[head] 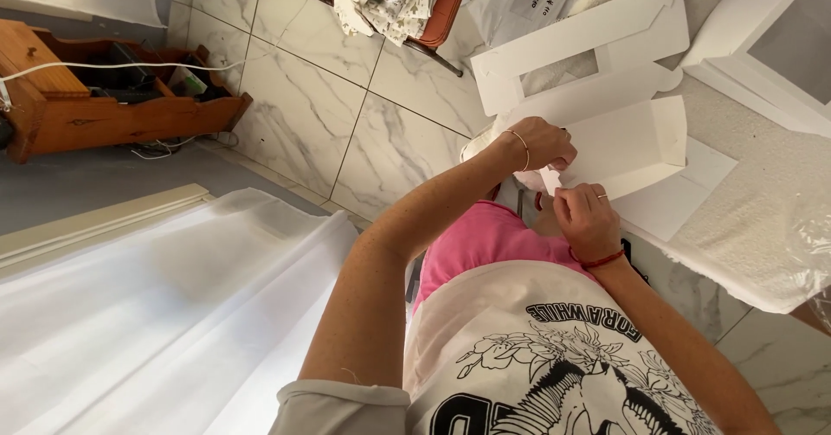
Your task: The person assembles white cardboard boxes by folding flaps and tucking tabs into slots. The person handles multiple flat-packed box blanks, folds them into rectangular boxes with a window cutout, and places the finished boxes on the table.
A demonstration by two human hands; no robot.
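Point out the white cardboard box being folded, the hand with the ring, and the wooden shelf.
white cardboard box [636, 145], head view, on its flat side panel.
right hand [589, 219], head view, on its back.
wooden shelf [112, 115], head view, on its front rail.

A half-folded white cardboard box [628, 145] lies on the pale table. Behind it lies a flat white box blank with a window cutout [580, 41]; an assembled white windowed box [770, 50] stands far right.
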